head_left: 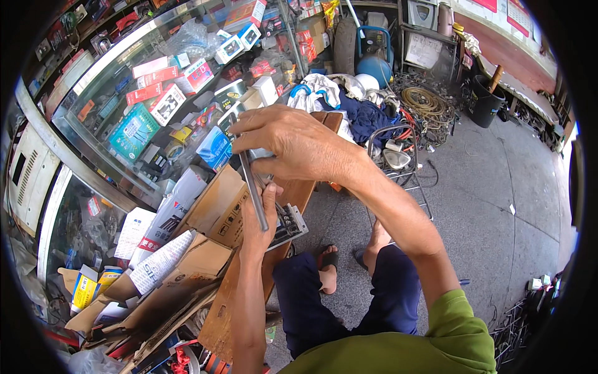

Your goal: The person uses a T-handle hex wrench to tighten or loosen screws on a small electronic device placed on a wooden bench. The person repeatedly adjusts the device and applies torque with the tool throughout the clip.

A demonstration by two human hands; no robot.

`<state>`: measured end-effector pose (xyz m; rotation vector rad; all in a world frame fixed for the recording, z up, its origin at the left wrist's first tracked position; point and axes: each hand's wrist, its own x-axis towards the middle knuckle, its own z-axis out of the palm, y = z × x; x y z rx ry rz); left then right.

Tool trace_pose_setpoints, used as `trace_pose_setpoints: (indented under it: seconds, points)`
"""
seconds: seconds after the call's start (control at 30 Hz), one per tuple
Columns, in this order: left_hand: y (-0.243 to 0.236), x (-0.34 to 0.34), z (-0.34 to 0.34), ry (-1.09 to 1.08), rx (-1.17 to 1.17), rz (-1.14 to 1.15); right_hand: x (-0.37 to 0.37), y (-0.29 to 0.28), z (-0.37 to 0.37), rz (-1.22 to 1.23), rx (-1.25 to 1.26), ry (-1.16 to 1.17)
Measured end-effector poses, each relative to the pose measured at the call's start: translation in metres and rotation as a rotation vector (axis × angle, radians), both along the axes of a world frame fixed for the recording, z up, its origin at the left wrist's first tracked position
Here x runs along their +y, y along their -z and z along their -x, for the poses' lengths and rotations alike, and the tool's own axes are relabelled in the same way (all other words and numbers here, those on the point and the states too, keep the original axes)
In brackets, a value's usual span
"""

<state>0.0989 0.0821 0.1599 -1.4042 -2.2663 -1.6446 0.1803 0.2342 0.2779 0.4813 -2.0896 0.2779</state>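
Note:
My right hand point(280, 140) reaches across from the right, its fingers closed around the upper part of a slim grey metal bar point(251, 190). The bar slants down in front of my left hand point(256, 215), which is raised below the right one, thumb up. My left fingers are curled, and what they hold is mostly hidden behind the bar and the right hand. Just right of the left wrist, a metal part with a row of round pieces point(289, 223) rests at the edge of a wooden bench point(296, 194).
A cardboard box point(218, 206) and flattened cartons point(168, 293) crowd the left side. Behind stands a glass display case point(93, 118) full of small boxes. A metal-framed stool point(408, 168), piled clothes point(367, 115) and coiled hose point(427, 103) lie beyond the bench.

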Motion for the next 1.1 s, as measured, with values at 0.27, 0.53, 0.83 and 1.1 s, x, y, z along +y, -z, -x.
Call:
trace_pose_setpoints:
  seconds: [0.27,0.53,0.83,1.1]
  points:
    - [0.003,-0.001,-0.002,0.042,-0.13,-0.071,-0.015,-0.018,0.008,-0.264,-0.04,0.204]
    - [0.003,-0.004,0.007,-0.001,-0.125,-0.106,-0.05,-0.022,0.038,-0.172,-0.318,0.41]
    - [0.084,-0.015,0.033,0.146,0.49,0.811,-0.021,-0.032,0.038,0.079,-0.537,0.338]
    - [0.121,-0.04,0.02,-0.158,0.535,0.69,-0.002,-0.036,0.038,0.392,-0.757,0.193]
